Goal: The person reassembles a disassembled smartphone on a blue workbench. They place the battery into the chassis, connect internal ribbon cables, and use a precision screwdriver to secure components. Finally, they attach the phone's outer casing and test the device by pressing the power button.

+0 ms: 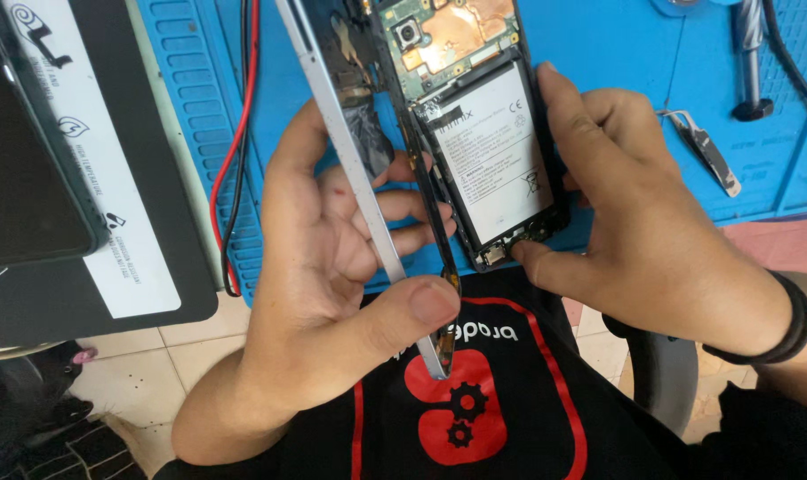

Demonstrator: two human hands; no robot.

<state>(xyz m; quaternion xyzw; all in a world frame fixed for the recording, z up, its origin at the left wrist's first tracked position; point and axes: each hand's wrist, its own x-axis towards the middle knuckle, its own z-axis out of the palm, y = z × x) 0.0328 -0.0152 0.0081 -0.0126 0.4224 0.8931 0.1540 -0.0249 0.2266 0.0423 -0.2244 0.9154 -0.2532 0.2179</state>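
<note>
Hands at work: our left hand (332, 267) clamps the silver back frame (355, 169), thumb over its lower edge; beside it, our right hand (639, 222) grips the opened phone (483, 133), battery (492, 151) exposed between fingertips.

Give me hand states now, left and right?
Left hand: closed on the silver frame, thumb pinching its lower end.
Right hand: closed around the opened phone, thumb at its bottom edge.

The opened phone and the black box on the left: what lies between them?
In the head view, red and black wires run over the blue mat there.
</note>
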